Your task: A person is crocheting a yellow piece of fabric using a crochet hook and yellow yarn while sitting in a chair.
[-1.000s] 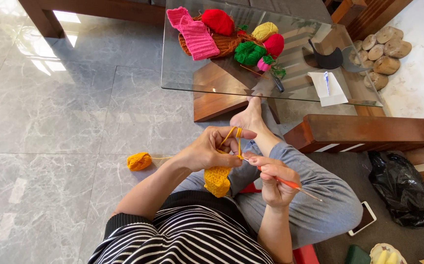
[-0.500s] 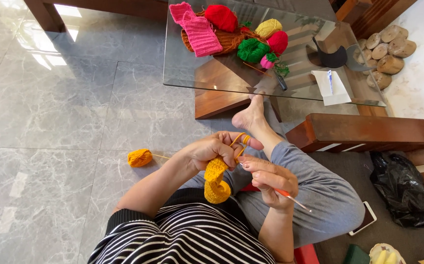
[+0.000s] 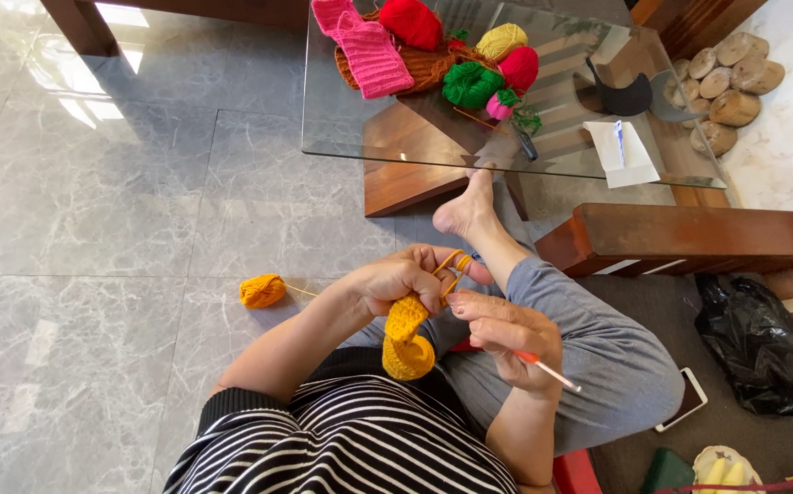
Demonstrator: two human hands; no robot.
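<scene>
Mid-stitch, the left hand [image 3: 396, 279] pinches the orange crochet piece [image 3: 407, 334] while the right hand [image 3: 504, 334] grips the hook [image 3: 552, 370], needing steady yarn tension next.

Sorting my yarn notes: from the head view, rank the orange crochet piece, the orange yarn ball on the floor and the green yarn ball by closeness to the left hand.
1. Orange crochet piece, held by the left hand.
2. Orange yarn ball, on the floor, left.
3. Green yarn ball, on the glass table.

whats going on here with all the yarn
A seated person is crocheting. The left hand holds an orange crocheted piece with yarn looped over its fingers; the right hand grips a crochet hook. The orange yarn ball lies on the floor; more coloured balls sit on the glass table.
</scene>
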